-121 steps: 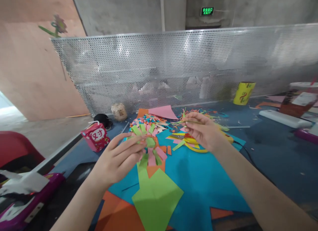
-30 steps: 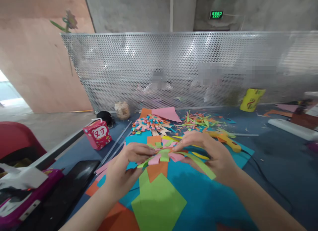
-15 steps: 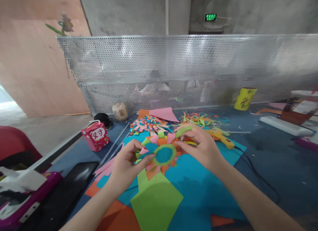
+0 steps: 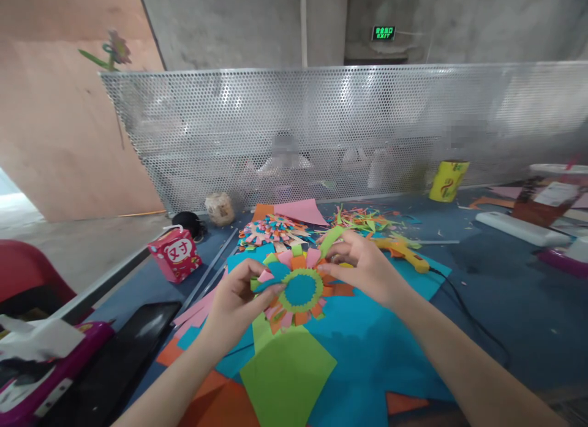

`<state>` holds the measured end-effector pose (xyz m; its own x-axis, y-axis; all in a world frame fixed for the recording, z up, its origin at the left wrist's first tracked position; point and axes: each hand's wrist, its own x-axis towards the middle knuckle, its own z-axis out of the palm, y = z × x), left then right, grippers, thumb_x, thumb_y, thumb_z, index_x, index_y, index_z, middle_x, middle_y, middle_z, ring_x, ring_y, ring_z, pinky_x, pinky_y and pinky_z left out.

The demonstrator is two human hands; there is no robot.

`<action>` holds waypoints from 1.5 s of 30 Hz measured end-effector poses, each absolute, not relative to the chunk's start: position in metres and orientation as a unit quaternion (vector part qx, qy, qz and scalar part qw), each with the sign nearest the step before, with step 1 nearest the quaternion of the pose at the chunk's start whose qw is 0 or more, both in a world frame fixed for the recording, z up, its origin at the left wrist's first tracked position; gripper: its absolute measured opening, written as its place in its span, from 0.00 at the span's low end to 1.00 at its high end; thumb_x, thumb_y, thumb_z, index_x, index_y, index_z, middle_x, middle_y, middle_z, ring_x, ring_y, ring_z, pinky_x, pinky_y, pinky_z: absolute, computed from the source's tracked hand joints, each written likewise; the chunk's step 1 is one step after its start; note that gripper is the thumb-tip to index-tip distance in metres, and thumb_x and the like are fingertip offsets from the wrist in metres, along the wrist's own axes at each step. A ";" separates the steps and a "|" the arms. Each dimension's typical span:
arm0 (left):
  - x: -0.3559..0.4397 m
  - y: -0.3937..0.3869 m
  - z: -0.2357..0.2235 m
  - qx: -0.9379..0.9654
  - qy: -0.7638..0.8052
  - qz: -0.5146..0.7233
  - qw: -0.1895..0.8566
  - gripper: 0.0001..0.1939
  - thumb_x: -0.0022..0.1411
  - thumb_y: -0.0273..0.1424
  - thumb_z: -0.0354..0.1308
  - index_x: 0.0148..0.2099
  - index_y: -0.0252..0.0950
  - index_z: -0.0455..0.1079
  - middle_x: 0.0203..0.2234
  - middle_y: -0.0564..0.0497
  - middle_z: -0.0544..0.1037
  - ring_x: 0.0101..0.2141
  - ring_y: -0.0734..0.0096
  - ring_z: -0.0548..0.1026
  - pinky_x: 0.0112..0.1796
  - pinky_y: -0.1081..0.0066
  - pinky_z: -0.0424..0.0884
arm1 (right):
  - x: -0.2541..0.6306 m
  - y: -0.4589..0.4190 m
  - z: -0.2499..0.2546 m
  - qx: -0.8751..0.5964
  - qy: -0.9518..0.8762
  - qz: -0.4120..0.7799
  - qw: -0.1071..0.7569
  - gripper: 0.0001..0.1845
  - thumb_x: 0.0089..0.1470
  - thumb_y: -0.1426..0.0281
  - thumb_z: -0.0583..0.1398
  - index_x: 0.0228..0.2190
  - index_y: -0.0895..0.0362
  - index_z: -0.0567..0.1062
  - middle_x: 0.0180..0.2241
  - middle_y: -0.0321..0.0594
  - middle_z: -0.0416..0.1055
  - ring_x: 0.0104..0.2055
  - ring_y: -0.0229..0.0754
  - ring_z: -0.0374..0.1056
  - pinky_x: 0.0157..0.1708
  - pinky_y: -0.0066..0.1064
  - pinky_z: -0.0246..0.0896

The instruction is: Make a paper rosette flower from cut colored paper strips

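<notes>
Between my hands is a paper flower [image 4: 301, 290] with a blue centre, a toothed green ring and looped petals in pink, orange, green and blue. My left hand [image 4: 245, 292] pinches its left side, thumb in front, fingers partly hidden behind. At the upper right edge my right hand [image 4: 361, 264] is closed, with a green paper strip [image 4: 331, 240] standing up at its fingertips. Whether those fingers also grip the petals is hard to see. Green paper [image 4: 287, 372] and blue paper [image 4: 362, 353] lie below the flower.
Finished-looking paper flowers [image 4: 271, 229] and paper shreds [image 4: 362, 219] lie behind. A yellow glue gun [image 4: 407, 254] with a cord sits at right. Around the table are a red box [image 4: 175, 253], a black phone [image 4: 131, 347], a cup of dark drink [image 4: 546, 194] and a perforated metal screen [image 4: 252, 120].
The flower has turned slightly and its face shows more fully. The green strip at my right hand now stands more upright. My view has shifted slightly.
</notes>
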<state>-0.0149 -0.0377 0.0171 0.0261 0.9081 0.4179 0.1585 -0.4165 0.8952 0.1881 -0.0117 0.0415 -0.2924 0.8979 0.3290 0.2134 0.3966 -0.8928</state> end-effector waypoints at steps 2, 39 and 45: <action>-0.014 -0.038 0.018 0.633 0.423 0.553 0.340 0.12 0.45 0.30 0.62 0.27 0.35 0.59 0.18 0.59 0.59 0.19 0.82 0.60 0.19 0.80 0.60 | 0.188 -0.011 0.040 -0.396 -0.713 0.374 0.442 0.13 0.41 0.69 0.61 0.28 0.56 0.62 0.30 0.38 0.73 0.27 0.35 0.67 0.28 0.30 0.64; -0.036 -0.037 0.022 0.822 0.231 0.509 -0.110 0.12 0.51 0.18 0.54 0.37 0.38 0.65 0.31 0.50 0.77 0.36 0.68 0.74 0.37 0.66 0.68 | 0.192 -0.020 0.035 -0.249 -0.811 0.041 0.527 0.19 0.48 0.73 0.59 0.44 0.51 0.67 0.45 0.39 0.67 0.51 0.41 0.59 0.51 0.37 0.56; -0.039 -0.047 0.033 0.813 0.227 0.460 -0.275 0.07 0.54 0.23 0.55 0.35 0.38 0.67 0.28 0.51 0.78 0.33 0.69 0.75 0.38 0.64 0.66 | 0.196 -0.025 0.037 -0.203 -0.846 0.014 0.493 0.23 0.47 0.74 0.59 0.47 0.51 0.64 0.43 0.38 0.67 0.50 0.40 0.59 0.49 0.34 0.57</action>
<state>-0.0388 -0.0466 0.0327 0.4735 0.1159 0.8731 0.6220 -0.7458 -0.2383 0.1960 -0.0248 0.0374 -0.4328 0.3569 0.8278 0.3289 0.9175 -0.2236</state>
